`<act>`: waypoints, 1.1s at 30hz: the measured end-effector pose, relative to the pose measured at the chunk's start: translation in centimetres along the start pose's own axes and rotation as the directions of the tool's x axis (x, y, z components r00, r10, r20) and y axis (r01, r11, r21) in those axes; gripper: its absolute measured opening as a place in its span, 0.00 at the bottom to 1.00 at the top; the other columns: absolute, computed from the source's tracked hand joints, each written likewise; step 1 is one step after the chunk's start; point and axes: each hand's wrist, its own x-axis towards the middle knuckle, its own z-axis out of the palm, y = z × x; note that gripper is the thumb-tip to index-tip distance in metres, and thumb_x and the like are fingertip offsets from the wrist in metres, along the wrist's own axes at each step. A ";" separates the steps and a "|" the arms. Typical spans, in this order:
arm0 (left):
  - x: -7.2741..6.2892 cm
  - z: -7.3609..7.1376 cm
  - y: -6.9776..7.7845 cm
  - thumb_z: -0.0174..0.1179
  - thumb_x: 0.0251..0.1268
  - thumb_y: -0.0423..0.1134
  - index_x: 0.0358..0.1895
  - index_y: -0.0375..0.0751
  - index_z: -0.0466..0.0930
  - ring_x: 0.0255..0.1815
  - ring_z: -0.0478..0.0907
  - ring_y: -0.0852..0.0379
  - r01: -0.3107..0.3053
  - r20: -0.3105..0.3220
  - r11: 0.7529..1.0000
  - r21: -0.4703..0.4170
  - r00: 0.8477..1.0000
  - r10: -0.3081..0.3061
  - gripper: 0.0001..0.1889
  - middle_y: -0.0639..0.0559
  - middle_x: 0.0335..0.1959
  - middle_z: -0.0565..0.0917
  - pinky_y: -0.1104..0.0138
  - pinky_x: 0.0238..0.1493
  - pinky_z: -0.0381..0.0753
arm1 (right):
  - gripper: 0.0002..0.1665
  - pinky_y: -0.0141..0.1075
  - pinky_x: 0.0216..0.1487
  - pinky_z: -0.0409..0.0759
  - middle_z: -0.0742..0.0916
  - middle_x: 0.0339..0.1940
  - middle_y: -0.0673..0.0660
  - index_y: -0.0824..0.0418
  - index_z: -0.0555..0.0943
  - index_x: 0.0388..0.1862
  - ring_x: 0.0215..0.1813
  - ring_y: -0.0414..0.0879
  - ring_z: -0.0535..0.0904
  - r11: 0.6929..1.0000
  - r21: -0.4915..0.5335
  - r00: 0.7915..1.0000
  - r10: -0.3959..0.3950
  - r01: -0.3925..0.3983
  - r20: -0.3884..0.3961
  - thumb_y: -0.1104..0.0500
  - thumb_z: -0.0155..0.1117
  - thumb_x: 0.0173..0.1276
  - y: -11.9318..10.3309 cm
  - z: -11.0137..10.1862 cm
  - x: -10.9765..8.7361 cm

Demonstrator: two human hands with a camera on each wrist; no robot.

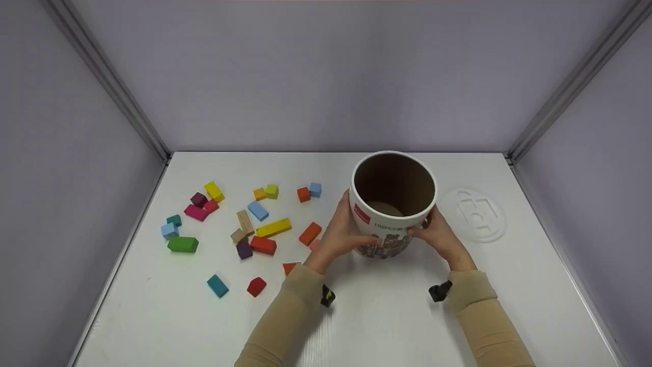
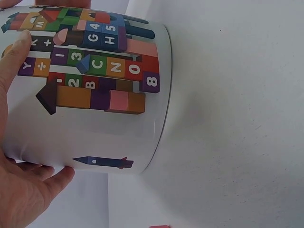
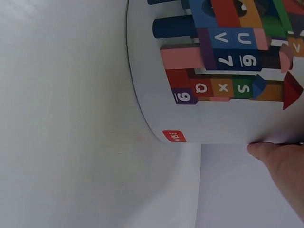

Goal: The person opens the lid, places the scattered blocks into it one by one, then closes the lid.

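A tall white cardboard tub point(image 1: 395, 227) with letter and number blocks printed on its wall stands at the right of centre, its top uncovered. Inside, its brown wall and floor show in the head view, with no blocks visible. My left hand point(image 1: 342, 232) grips the tub's left side, thumb across the front. From the right, my right hand point(image 1: 440, 232) holds it with the thumb on the front wall. In the left wrist view, the left fingers point(image 2: 59, 183) curve against the printed wall. Part of the right hand shows at the tub's edge in the right wrist view.
Coloured wooden blocks lie scattered over the table's left half, among them a green block point(image 1: 183, 244), a yellow bar point(image 1: 273, 228) and a teal block point(image 1: 218, 286). A translucent round lid point(image 1: 476, 215) lies right of the tub. Grey walls point(image 1: 326, 76) enclose the white table point(image 1: 387, 326).
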 end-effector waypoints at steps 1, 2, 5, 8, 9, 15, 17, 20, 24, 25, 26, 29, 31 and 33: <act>0.0 0.0 0.0 0.82 0.33 0.55 0.77 0.68 0.37 0.74 0.52 0.65 -0.003 0.001 1.000 0.000 1.000 0.003 0.69 0.56 0.75 0.58 0.55 0.72 0.57 | 0.69 0.55 0.75 0.42 0.54 0.78 0.66 0.66 0.41 0.79 0.79 0.59 0.43 1.000 -0.011 1.000 0.012 -0.012 -0.006 0.67 0.80 0.49 0.0 0.1 0.0; 0.0 0.0 0.0 0.82 0.33 0.55 0.78 0.67 0.37 0.74 0.52 0.65 -0.008 0.002 1.000 0.002 1.000 0.008 0.69 0.56 0.75 0.58 0.56 0.72 0.56 | 0.70 0.55 0.75 0.41 0.55 0.78 0.66 0.65 0.41 0.79 0.78 0.59 0.44 1.000 -0.014 1.000 0.016 -0.016 -0.003 0.68 0.80 0.48 0.0 0.2 0.0; 0.0 0.0 0.0 0.82 0.32 0.54 0.78 0.66 0.36 0.74 0.51 0.66 -0.006 0.007 1.000 0.009 1.000 0.006 0.70 0.57 0.75 0.57 0.58 0.72 0.56 | 0.72 0.55 0.75 0.43 0.56 0.77 0.65 0.59 0.40 0.79 0.77 0.60 0.48 1.000 -0.018 1.000 0.004 -0.004 0.019 0.70 0.80 0.46 0.4 0.5 0.1; 0.0 0.0 0.0 0.82 0.33 0.53 0.78 0.67 0.35 0.75 0.50 0.67 0.002 0.016 1.000 0.020 1.000 -0.002 0.71 0.58 0.75 0.56 0.59 0.72 0.55 | 0.76 0.53 0.74 0.47 0.57 0.76 0.64 0.53 0.38 0.79 0.76 0.62 0.51 0.999 -0.007 0.998 -0.035 0.035 0.043 0.72 0.81 0.44 0.7 0.8 0.1; 0.0 0.0 0.0 0.82 0.34 0.53 0.78 0.67 0.34 0.75 0.49 0.66 0.007 0.017 1.000 0.023 1.000 -0.007 0.71 0.59 0.76 0.55 0.58 0.72 0.55 | 0.77 0.53 0.74 0.48 0.56 0.76 0.65 0.53 0.37 0.79 0.75 0.64 0.51 0.999 -0.005 0.998 -0.049 0.049 0.043 0.73 0.81 0.43 0.6 0.9 0.1; 0.0 0.0 0.0 0.81 0.36 0.53 0.77 0.68 0.32 0.75 0.49 0.65 0.002 0.019 1.000 0.022 1.000 -0.002 0.70 0.55 0.76 0.54 0.57 0.72 0.56 | 0.80 0.56 0.72 0.53 0.55 0.75 0.72 0.60 0.36 0.78 0.73 0.69 0.52 0.995 -0.022 0.994 -0.101 0.102 0.042 0.76 0.81 0.38 -0.8 1.7 -0.3; 0.0 0.0 0.1 0.81 0.36 0.54 0.78 0.67 0.32 0.75 0.49 0.65 -0.010 0.019 1.000 0.020 1.000 0.010 0.70 0.54 0.76 0.54 0.56 0.72 0.56 | 0.79 0.57 0.72 0.53 0.56 0.74 0.72 0.61 0.36 0.78 0.73 0.69 0.53 0.993 -0.034 0.993 -0.110 0.111 0.039 0.76 0.82 0.37 -1.2 1.8 -0.5; 0.0 0.1 0.1 0.81 0.36 0.54 0.78 0.67 0.32 0.75 0.49 0.64 -0.024 0.019 1.000 0.015 1.000 0.024 0.70 0.54 0.76 0.54 0.55 0.72 0.56 | 0.79 0.58 0.71 0.55 0.56 0.74 0.71 0.61 0.36 0.78 0.73 0.68 0.54 0.991 -0.053 0.992 -0.122 0.123 0.027 0.75 0.82 0.38 -1.4 1.9 -0.6; 0.0 0.0 0.2 0.81 0.36 0.54 0.77 0.67 0.32 0.75 0.49 0.64 -0.022 0.023 1.000 0.010 0.999 0.022 0.70 0.54 0.76 0.54 0.56 0.72 0.56 | 0.79 0.61 0.69 0.56 0.56 0.75 0.70 0.59 0.37 0.78 0.73 0.68 0.54 0.989 -0.063 0.991 -0.131 0.131 0.015 0.73 0.83 0.38 -1.2 1.8 -0.7; 0.0 0.0 0.2 0.81 0.36 0.54 0.77 0.67 0.32 0.75 0.49 0.64 -0.024 0.024 1.000 0.008 0.999 0.024 0.70 0.54 0.76 0.54 0.56 0.72 0.56 | 0.79 0.61 0.69 0.56 0.56 0.75 0.70 0.59 0.37 0.78 0.73 0.67 0.54 0.989 -0.066 0.992 -0.129 0.129 0.012 0.73 0.83 0.39 -1.1 1.8 -0.7; 0.0 0.0 0.2 0.81 0.36 0.55 0.77 0.67 0.32 0.75 0.49 0.65 -0.023 0.026 1.000 0.009 0.999 0.023 0.70 0.54 0.76 0.54 0.56 0.72 0.56 | 0.80 0.62 0.69 0.56 0.56 0.75 0.69 0.58 0.36 0.78 0.73 0.67 0.54 0.990 -0.069 0.992 -0.126 0.126 0.010 0.73 0.83 0.39 -1.1 1.8 -0.7; 0.0 -0.2 0.2 0.80 0.36 0.55 0.78 0.66 0.32 0.76 0.48 0.64 -0.031 0.035 0.999 0.020 0.999 0.030 0.70 0.55 0.76 0.53 0.56 0.72 0.56 | 0.80 0.61 0.69 0.57 0.55 0.75 0.68 0.57 0.35 0.79 0.73 0.67 0.54 0.991 -0.081 0.994 -0.107 0.107 0.008 0.71 0.84 0.40 -1.2 1.8 -0.7; -0.2 -0.5 0.3 0.80 0.37 0.56 0.78 0.65 0.30 0.76 0.47 0.62 -0.016 0.048 0.999 0.040 0.999 0.014 0.71 0.56 0.77 0.51 0.56 0.72 0.55 | 0.80 0.60 0.69 0.57 0.55 0.76 0.68 0.56 0.35 0.79 0.74 0.66 0.54 0.992 -0.094 0.996 -0.089 0.090 0.008 0.69 0.84 0.40 -1.3 1.8 -0.8; -0.6 -0.9 0.5 0.79 0.38 0.56 0.78 0.65 0.29 0.77 0.47 0.60 0.022 0.066 0.998 0.066 0.997 -0.026 0.71 0.58 0.78 0.49 0.55 0.72 0.56 | 0.80 0.60 0.69 0.57 0.55 0.76 0.67 0.54 0.35 0.79 0.74 0.66 0.54 0.993 -0.089 0.997 -0.072 0.073 0.011 0.69 0.84 0.41 -1.4 1.8 -0.8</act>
